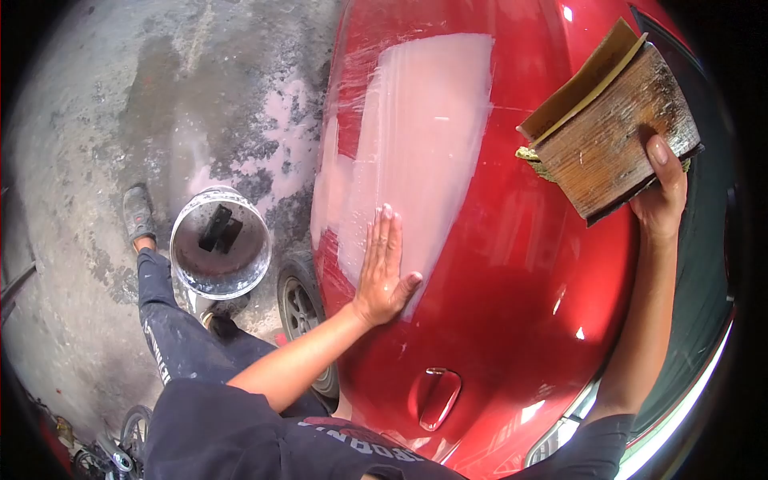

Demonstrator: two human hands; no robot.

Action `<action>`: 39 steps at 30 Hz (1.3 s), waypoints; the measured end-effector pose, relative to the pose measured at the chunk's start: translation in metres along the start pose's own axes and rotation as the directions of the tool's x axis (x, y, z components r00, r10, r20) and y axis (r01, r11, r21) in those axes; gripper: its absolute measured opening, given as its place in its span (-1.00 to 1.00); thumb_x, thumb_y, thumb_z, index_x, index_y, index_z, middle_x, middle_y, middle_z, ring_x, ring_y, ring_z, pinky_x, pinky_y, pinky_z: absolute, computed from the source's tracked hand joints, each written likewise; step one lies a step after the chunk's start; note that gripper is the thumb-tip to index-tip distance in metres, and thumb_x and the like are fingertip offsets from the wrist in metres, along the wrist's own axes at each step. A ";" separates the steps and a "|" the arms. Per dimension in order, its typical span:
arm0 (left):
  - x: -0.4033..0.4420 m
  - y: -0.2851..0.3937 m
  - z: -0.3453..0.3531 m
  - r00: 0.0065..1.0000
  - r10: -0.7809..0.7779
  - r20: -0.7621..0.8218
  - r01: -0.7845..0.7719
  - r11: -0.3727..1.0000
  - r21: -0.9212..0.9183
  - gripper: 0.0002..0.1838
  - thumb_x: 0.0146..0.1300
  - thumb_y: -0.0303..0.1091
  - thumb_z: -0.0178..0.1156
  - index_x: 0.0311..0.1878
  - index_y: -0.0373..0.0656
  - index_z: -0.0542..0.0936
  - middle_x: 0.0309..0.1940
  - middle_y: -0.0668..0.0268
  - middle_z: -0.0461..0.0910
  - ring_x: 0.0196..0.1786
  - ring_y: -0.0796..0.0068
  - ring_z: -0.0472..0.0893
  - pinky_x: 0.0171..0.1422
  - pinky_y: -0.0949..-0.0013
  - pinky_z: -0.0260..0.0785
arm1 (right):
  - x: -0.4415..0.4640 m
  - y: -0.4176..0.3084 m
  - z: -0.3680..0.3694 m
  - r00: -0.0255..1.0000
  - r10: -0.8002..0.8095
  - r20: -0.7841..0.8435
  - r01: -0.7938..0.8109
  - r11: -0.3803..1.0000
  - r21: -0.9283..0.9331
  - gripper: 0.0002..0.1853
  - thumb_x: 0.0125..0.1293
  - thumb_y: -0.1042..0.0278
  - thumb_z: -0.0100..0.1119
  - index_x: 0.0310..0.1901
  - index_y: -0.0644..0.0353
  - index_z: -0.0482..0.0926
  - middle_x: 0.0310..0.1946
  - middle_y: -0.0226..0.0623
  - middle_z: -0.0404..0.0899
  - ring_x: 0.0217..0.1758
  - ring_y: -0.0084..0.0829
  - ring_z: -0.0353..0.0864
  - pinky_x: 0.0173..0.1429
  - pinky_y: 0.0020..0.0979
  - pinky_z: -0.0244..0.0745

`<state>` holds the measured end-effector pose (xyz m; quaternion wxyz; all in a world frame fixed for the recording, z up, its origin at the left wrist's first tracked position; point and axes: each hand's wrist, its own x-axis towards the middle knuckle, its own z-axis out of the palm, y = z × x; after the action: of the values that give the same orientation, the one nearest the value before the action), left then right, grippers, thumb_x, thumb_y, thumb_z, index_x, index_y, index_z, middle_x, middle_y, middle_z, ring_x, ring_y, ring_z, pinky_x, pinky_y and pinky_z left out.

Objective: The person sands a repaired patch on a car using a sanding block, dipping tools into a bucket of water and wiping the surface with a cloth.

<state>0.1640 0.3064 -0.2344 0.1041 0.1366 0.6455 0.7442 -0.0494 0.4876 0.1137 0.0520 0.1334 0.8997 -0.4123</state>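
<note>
My left hand [381,276] lies flat on the pale filler patch [432,120] of the red car panel [512,264]. Its fingers are stretched out and point away from me, the thumb is apart, and it holds nothing. Raised at the upper right, my right hand [666,188] grips a sanding block [620,124] of worn brown wood, with the thumb on its face. A curled tan sheet of sandpaper [580,80] stands off the block's far edge. My other right fingers are hidden behind the block.
A whitish bucket [182,264] with a dark object [220,230] inside stands by my legs on the stained concrete floor [88,104]. A car wheel [300,300] is beside it. Near me are a door handle [440,400] and the dark car window [696,264].
</note>
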 end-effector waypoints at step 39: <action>0.080 0.009 -0.251 0.969 -0.246 -0.011 0.169 0.697 -0.697 -0.74 0.38 -0.44 0.41 -0.14 -0.06 0.45 0.29 0.14 0.50 0.37 0.34 0.46 0.50 0.18 0.29 | 0.002 0.033 0.259 0.895 0.235 0.378 -0.220 0.972 -0.083 -0.63 0.23 0.21 0.55 -0.09 0.34 0.74 -0.28 -0.42 0.75 -0.28 -0.63 0.66 -0.19 -0.44 0.61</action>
<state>0.0044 0.0973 -0.2526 0.1973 -0.0243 0.3369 0.9203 -0.0466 0.3128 -0.0802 0.2782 0.1531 0.8576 -0.4045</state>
